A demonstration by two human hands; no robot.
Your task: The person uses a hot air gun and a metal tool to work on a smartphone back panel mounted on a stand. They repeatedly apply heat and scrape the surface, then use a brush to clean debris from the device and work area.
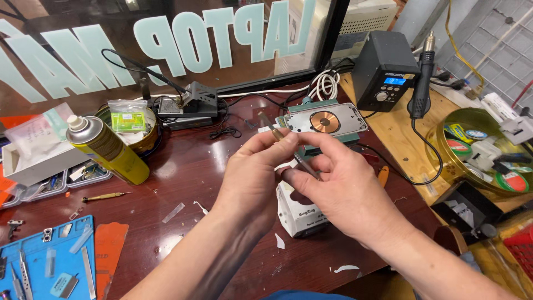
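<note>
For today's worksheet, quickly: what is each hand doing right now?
Left hand: closed, pinching a thin metal tool.
Right hand: closed, pinching a slim dark tool.

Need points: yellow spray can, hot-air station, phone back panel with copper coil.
yellow spray can [108, 151], head view, on the middle of its yellow body.
hot-air station [385, 71], head view, on its dark front face beside the lit display.
phone back panel [325, 121], head view, on the round copper coil at its centre.

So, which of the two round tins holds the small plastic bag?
The round tin at the left, behind the yellow spray can. The larger tin at the right holds tape rolls instead.
</note>
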